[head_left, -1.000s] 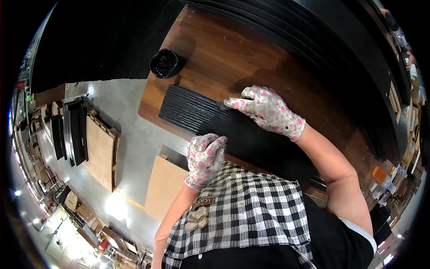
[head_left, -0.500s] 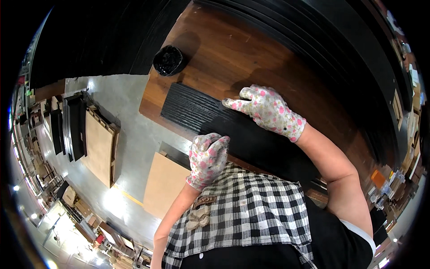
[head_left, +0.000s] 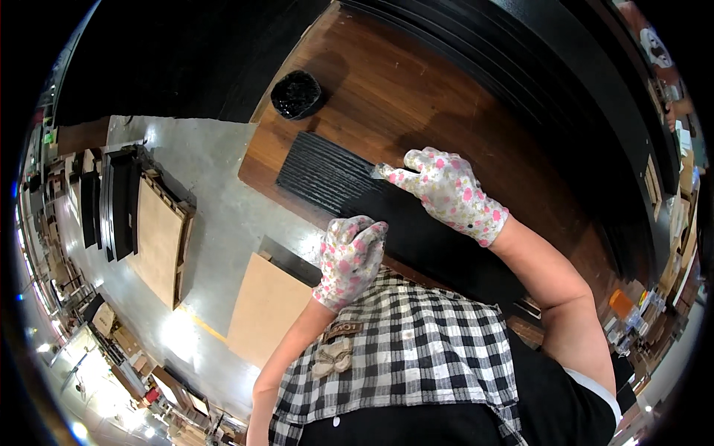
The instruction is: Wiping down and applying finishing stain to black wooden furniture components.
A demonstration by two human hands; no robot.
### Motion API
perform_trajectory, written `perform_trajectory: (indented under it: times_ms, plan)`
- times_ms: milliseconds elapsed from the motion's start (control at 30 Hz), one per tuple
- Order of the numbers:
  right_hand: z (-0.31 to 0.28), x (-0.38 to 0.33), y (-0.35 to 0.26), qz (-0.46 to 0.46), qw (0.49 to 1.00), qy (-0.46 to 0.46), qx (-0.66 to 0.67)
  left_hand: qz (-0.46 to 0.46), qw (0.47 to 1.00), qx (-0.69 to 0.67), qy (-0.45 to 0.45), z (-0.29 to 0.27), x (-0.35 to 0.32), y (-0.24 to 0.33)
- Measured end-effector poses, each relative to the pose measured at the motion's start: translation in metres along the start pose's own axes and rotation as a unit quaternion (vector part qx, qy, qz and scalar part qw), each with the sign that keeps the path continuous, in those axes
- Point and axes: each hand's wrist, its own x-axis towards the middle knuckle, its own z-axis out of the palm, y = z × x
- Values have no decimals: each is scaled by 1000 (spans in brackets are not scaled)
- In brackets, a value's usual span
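On the brown table (head_left: 372, 82) I see the black board (head_left: 416, 223) lying, its left end ribbed and shiny. The left hand (head_left: 351, 262), gloved in flowers, has fingers curled at the near edge – whether they clamp it, I cannot tell. The right hand (head_left: 455, 195) reaches over the far edge – its grip beside a small greyish piece (head_left: 376, 172) is also unclear.

Grey floor (head_left: 219, 223), brightly lit in patches.
A pale board (head_left: 158, 241) is seen at left, with dark panels (head_left: 119, 208) set just beside it; a second pale board (head_left: 268, 308) is placed nearer, a yellow line (head_left: 208, 328) is marked between the two.
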Motion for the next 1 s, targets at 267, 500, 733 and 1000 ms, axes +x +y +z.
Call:
perform_trajectory:
  times_ms: [267,500,733,1000]
  plan:
    - [-1,-8,7,41,998,52,0,0,1000,-10,14,7,3,-3]
    - [5,-4,4,51,998,21,-17,12,999,-25,23,12,6,-8]
    - [6,-5,18,60,984,160,44,13,998,-61,26,20,7,-17]
    - [10,36,-6,217,927,216,216,67,982,-178,15,18,10,-32]
